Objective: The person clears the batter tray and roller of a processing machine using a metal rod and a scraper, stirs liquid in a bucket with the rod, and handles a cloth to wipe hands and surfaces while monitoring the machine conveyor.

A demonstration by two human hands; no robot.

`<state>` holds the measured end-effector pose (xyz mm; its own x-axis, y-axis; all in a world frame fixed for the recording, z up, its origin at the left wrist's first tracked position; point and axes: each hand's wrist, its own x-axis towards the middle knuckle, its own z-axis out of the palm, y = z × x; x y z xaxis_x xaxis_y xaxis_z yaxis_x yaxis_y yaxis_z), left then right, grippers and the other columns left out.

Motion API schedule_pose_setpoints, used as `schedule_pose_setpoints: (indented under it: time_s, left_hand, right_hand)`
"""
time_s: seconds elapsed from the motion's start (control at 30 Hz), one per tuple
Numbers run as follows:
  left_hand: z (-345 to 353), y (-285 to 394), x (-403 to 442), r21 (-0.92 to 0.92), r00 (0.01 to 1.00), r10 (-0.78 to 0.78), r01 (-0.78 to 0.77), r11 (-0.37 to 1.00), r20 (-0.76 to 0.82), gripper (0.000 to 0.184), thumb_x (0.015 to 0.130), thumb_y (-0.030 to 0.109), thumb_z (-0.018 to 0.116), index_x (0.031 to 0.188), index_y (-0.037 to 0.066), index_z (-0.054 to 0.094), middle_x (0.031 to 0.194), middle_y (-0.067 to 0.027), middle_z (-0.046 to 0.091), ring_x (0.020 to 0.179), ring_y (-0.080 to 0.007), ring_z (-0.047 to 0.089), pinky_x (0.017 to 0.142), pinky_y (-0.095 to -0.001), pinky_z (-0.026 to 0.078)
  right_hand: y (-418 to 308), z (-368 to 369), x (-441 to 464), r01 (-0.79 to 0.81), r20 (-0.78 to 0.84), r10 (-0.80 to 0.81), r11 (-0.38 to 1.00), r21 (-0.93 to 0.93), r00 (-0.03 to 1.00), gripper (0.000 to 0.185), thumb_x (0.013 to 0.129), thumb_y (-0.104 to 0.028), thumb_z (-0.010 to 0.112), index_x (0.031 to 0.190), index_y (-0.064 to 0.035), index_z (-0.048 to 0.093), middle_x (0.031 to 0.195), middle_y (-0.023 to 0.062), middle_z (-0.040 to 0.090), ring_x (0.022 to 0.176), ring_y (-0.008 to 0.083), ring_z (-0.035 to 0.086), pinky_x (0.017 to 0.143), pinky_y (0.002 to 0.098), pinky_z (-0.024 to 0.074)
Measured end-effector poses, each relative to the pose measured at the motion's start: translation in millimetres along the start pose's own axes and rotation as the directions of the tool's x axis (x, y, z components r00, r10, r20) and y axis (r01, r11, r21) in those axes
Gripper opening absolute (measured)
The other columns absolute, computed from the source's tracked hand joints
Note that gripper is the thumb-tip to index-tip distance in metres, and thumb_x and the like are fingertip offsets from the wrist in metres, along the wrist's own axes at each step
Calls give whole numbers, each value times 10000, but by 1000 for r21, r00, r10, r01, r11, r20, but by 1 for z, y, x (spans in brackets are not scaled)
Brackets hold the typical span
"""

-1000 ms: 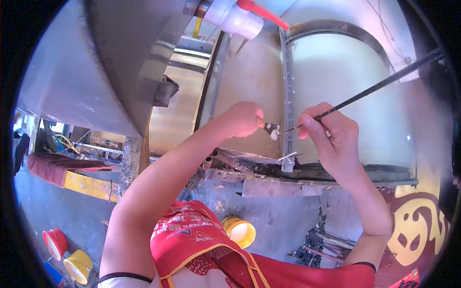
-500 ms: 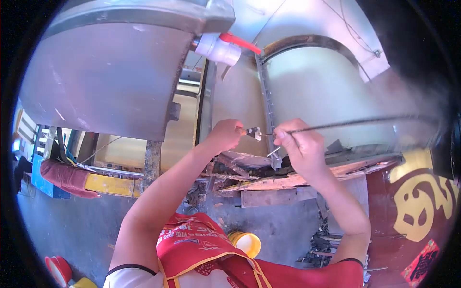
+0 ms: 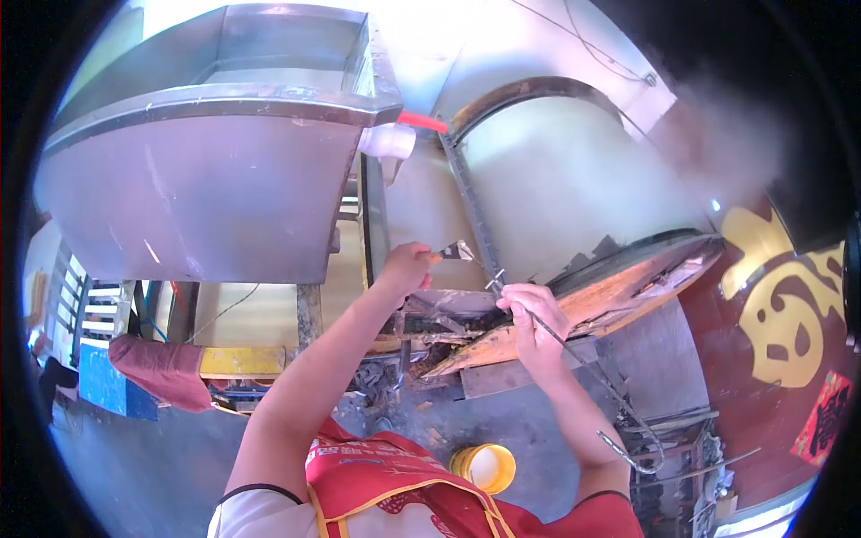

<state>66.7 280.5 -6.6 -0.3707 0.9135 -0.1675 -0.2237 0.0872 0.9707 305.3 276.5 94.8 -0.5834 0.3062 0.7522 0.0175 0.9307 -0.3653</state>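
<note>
Both elbows bent; left hand (image 3: 411, 271), right hand (image 3: 535, 318) closed.

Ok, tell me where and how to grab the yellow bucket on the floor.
I'd take the yellow bucket by its rim, coming from above on the person's right, away from the red apron. Its mouth is open and uncovered, so fingers could go inside the wall with the thumb outside. No carrying handle shows. Whether the pale area inside is contents or bottom, I can't tell, so keep it level.

A small scraper (image 3: 448, 254), its blade (image 3: 460, 250) smeared whitish, is near a slanting dark rod (image 3: 576, 352) with a hooked end (image 3: 657, 463).
</note>
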Motion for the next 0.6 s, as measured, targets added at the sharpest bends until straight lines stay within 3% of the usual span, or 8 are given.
schedule_pose_setpoints:
  time_s: [0.13,0.2,0.4,0.47,0.5,0.53,0.57,0.6]
  left_hand:
    - [1,-7,-1,6,999,22,-22,1000,34,319,948,139,646,1220,-18,589,873,-59,607,641,-123,550,563,-292,521]
    - [1,-8,-2,32,999,27,-28,999,35,313,951,127,636,1226,-15,587,873,-59,604,641,-123,550,565,-292,523]
    - [-2,-13,-4,116,999,34,-34,993,3,292,968,81,561,1246,-6,588,918,-76,616,650,-125,559,573,-287,526]
    - [-4,-18,-1,260,995,89,-77,962,-34,307,891,34,524,1178,-11,624,1068,-157,668,717,-199,666,604,-335,559]
    - [-8,-25,4,268,996,86,-75,960,-28,307,891,34,524,1178,-11,624,1068,-157,668,717,-199,666,604,-335,559]
    - [-12,-32,9,601,939,343,-286,746,21,284,872,45,545,1138,0,635,1059,-162,662,785,-222,678,647,-364,564]
    - [-14,-40,13,826,824,543,-415,381,164,262,853,56,567,1099,11,645,1050,-168,656,853,-246,689,690,-393,568]
    - [-11,-32,5,826,825,537,-421,376,176,262,853,56,567,1099,11,645,1050,-168,656,853,-246,689,690,-393,568]
  right_hand:
    - [-4,0,-15,-62,-117,66,997,37,991,126,990,7,509,1039,53,616,1067,185,635,838,208,680,766,333,571]
    - [1,1,-21,-89,-249,130,982,168,960,141,988,26,490,1074,44,601,1121,168,619,854,200,671,786,314,557]
    - [-2,-5,-25,-119,-381,183,976,185,906,159,1025,-40,450,1053,34,588,1099,181,641,853,224,673,805,367,564]
    - [-5,-9,-26,-99,-400,166,978,181,901,155,1028,-42,445,1064,32,576,1107,189,638,866,235,674,806,377,569]
    - [-7,-12,-28,-104,-407,171,978,181,897,155,1028,-42,445,1064,32,576,1107,189,638,866,235,674,806,377,569]
    - [-8,-15,-30,-101,-417,162,981,165,894,154,1030,-48,443,1068,31,570,1110,192,635,865,237,675,810,378,569]
    - [-11,-18,-34,-100,-427,155,984,148,891,154,1033,-54,442,1073,31,564,1114,196,632,864,238,675,813,380,570]
    - [-14,-22,-36,-105,-431,143,988,111,891,155,1038,-72,445,1074,30,557,1119,201,627,861,240,677,813,377,571]
